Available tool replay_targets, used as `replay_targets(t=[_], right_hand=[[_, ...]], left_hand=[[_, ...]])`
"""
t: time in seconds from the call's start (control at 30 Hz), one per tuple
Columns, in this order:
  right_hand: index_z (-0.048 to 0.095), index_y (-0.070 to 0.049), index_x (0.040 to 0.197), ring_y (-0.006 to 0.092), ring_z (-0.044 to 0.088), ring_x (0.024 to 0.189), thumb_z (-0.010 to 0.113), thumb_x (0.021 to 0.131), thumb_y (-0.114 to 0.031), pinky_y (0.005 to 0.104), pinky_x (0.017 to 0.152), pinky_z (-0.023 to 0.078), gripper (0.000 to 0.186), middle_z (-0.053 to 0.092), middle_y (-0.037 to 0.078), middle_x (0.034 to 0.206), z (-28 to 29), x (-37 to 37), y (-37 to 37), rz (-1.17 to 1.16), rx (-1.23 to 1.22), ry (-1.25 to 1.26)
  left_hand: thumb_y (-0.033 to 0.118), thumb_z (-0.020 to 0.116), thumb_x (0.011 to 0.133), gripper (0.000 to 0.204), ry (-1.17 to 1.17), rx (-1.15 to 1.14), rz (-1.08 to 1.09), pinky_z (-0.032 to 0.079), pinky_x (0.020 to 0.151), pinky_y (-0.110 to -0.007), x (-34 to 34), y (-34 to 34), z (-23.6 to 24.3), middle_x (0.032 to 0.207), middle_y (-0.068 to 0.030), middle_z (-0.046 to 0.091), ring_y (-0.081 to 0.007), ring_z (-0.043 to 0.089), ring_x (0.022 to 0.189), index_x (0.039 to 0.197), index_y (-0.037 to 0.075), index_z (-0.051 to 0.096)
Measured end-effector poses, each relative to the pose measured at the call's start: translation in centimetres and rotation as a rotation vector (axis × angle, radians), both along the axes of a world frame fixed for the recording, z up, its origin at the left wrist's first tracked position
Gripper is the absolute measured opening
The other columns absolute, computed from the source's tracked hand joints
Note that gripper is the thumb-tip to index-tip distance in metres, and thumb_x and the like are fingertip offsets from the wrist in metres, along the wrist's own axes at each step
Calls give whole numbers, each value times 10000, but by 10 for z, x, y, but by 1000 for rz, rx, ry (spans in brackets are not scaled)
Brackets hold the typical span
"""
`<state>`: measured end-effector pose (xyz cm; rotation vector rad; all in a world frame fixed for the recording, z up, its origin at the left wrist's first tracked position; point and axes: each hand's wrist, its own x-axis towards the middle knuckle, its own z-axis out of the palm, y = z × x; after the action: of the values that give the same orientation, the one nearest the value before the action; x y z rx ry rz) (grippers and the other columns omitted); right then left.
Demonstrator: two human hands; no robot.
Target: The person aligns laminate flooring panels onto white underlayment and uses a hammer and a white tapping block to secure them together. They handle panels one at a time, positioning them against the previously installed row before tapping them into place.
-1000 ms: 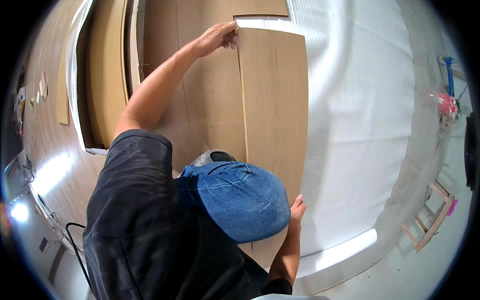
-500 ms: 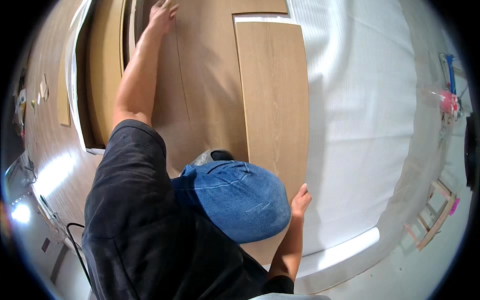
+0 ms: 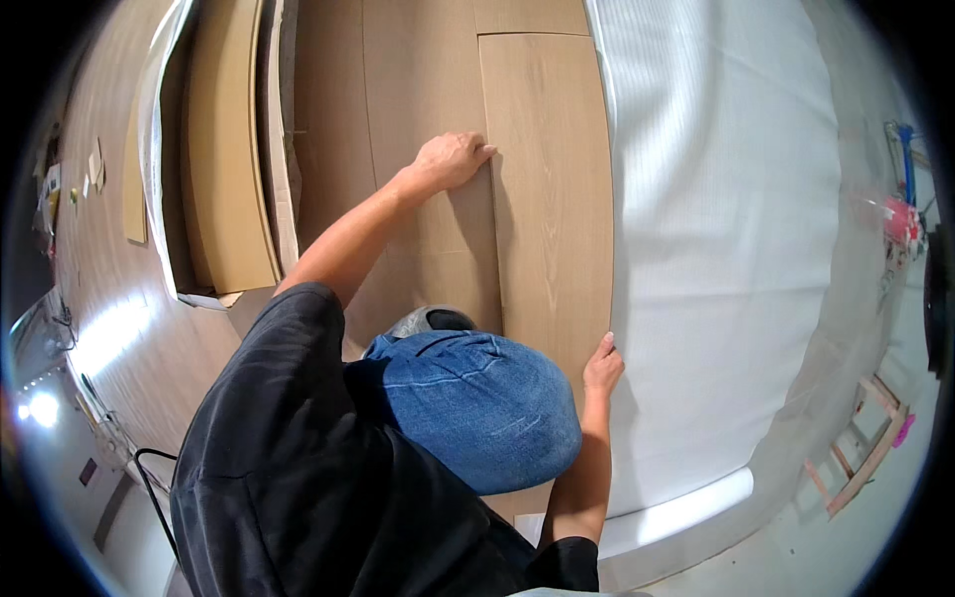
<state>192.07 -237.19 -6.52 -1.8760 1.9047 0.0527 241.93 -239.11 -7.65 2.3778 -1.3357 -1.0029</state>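
A long wood-look floor plank [image 3: 549, 189] lies in front of me, its far end against another plank [image 3: 532, 17]. My right hand [image 3: 604, 368] is closed on the plank's right edge, beside my knee. At its left edge, my left hand [image 3: 453, 161] is curled shut, the fingertips close to the seam; whatever it may hold is hidden. Laid floor planks [image 3: 418, 90] run under my left hand. A dark shadow line follows the lower part of the plank's left edge. My bent knee in blue jeans covers its near end.
An open carton [image 3: 284, 149] with long brown boards [image 3: 227, 149] stands on the left. White underlay [image 3: 716, 249] spreads to the right, ending in a roll [image 3: 686, 512] near me. A small wooden frame [image 3: 865, 448] and a blue-handled tool [image 3: 905, 164] lie farther right.
My left hand has come from the far left, beside the carton, to the plank's left edge. The plank has shifted away from me, and the white gap at its far end has closed.
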Motion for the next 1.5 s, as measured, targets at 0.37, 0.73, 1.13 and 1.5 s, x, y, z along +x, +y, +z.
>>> replay_targets(t=[0.37,0.73,1.13,1.5], right_hand=[[726,62,959,530,650,941,417,1073,-498,580,817,516,650,697,320,945,-2,9,6,-17,12,94],[717,14,878,502,664,857,471,1062,-479,578,745,515,581,705,286,875,3,13,4,1,-41,134],[711,-109,1165,400,637,1019,536,1047,-332,477,908,524,307,691,145,1182,93,-222,216,97,251,540],[713,-126,1229,325,537,1252,497,1030,-537,515,1088,396,505,619,140,1270,22,-223,188,-278,121,453]], left_hand=[[376,541,1054,329,-98,-216,-444,554,886,-459,-67,-53,50,972,-116,716,-294,683,995,1042,65,646],[412,577,1002,391,-100,-620,-1059,438,842,-365,-168,-125,-1,745,10,663,-198,631,840,717,173,696],[426,589,988,262,-318,-501,-1176,460,1052,-435,-211,-116,-45,1048,10,757,-214,669,1105,1024,243,773],[334,403,1091,437,-588,-765,-1308,482,983,-497,-119,-174,-97,1044,-172,733,-333,678,1065,1062,48,733]])
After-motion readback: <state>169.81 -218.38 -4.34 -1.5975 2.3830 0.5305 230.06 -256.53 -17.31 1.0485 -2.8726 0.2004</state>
